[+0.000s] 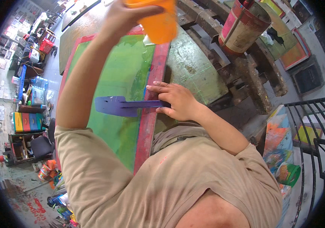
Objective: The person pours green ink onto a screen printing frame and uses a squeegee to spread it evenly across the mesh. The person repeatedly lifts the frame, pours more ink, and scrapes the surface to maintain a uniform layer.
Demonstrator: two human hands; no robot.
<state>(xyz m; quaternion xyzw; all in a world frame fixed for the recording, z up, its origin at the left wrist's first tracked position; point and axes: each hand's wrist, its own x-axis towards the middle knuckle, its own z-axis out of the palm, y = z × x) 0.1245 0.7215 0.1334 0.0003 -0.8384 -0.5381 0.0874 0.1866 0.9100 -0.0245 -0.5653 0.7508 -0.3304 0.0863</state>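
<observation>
My left hand point(132, 14) is raised at the far edge of the view, closed around an orange plastic tub point(160, 22) that is slightly blurred; its inside is out of sight. My right hand point(179, 102) grips the handle of a purple spatula point(111, 105), whose broad blade points left. Beneath both hands lies a screen-printing frame with red-pink edges point(145, 131) and green mesh point(120, 68). The spatula crosses the frame's right edge, its blade over the mesh; I cannot tell whether it touches. A small white scrap point(148, 40) rests near the far right corner.
A large paint-stained bucket point(244, 26) stands on the dark metal beams point(259, 85) at far right. A greenish metal plate point(194, 64) lies beside the screen frame. Black metal bars point(302, 129) rise at right. Shelves, a chair point(41, 146) and containers line the left side.
</observation>
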